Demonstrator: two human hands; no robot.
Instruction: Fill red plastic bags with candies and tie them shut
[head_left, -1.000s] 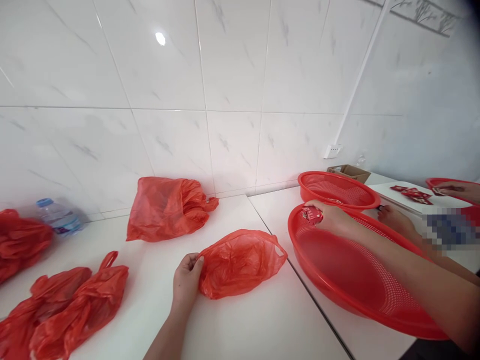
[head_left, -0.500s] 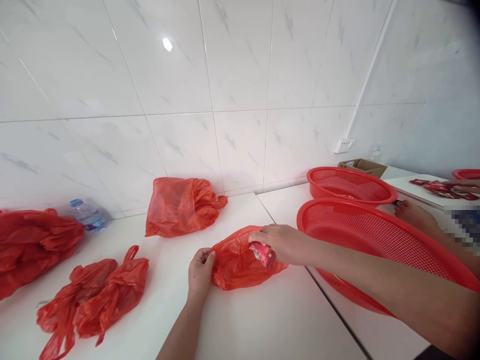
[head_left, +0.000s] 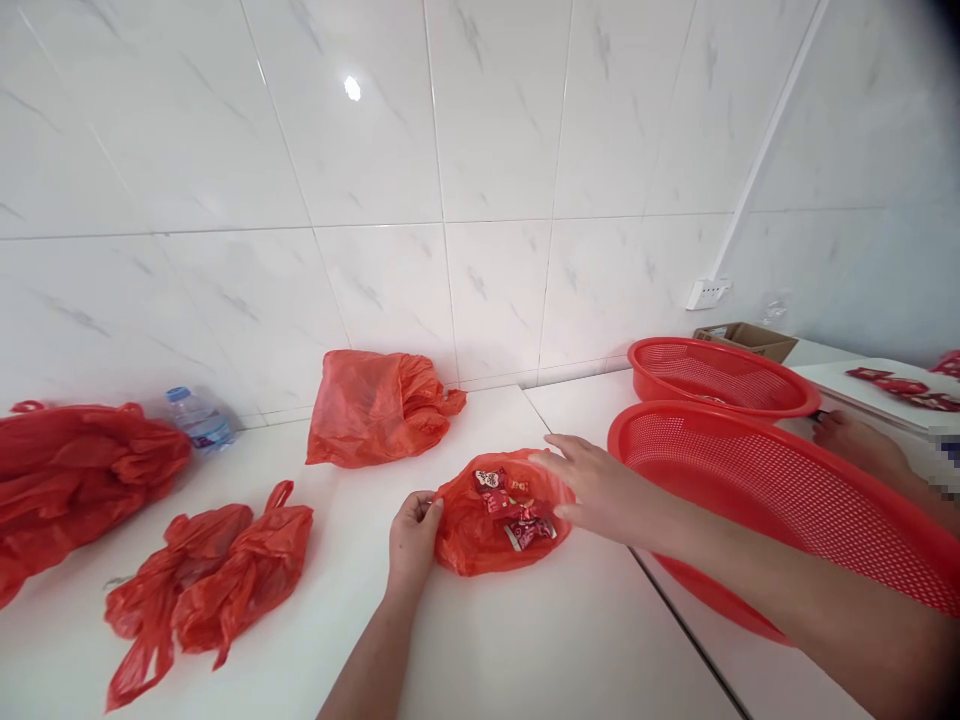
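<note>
A red plastic bag (head_left: 469, 545) lies spread open on the white table in front of me. Its left rim is pinched between the thumb and fingers of my left hand (head_left: 414, 540). Several small wrapped candies (head_left: 517, 507), red with white print, rest inside the bag. My right hand (head_left: 592, 490) hovers at the bag's right edge, fingers apart and nothing in them.
Two red perforated baskets (head_left: 652, 445) stand on the right, where another person's hand (head_left: 862, 445) reaches in. Tied red bags (head_left: 240, 585), a fuller red bag (head_left: 375, 410) and a water bottle (head_left: 201, 420) are on the left and at the wall. A cardboard box (head_left: 750, 340) sits behind.
My right hand has let go of the candies, which now lie in the bag, and its fingers have spread. My left hand keeps its hold on the rim. The view has turned slightly left.
</note>
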